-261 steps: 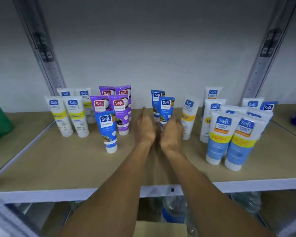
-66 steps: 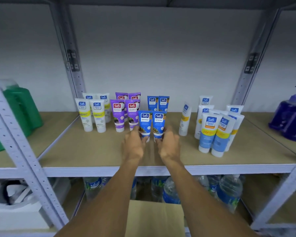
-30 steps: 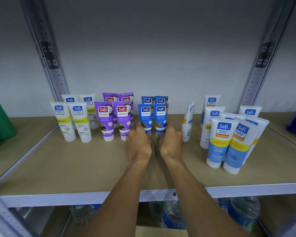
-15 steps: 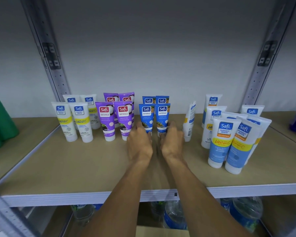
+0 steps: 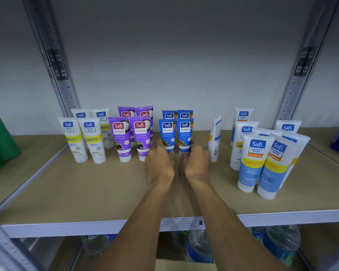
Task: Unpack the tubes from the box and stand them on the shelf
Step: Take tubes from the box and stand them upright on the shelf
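Observation:
Two blue tubes stand side by side at the middle of the shelf, with two more blue tubes right behind them. My left hand grips the bottom of the left front blue tube. My right hand grips the bottom of the right front blue tube. Both tubes stand upright on their caps, which my fingers hide. The top edge of the cardboard box shows below the shelf, between my forearms.
White tubes with yellow bands and purple tubes stand left of the blue ones. A white tube turned sideways and a cluster of white-and-blue tubes stand right. Green bottles are far left. Water bottles sit below.
Since 2.2 s ago the two front blue tubes have been pushed back against the rear pair. Over the last second my hands have stayed at their bases.

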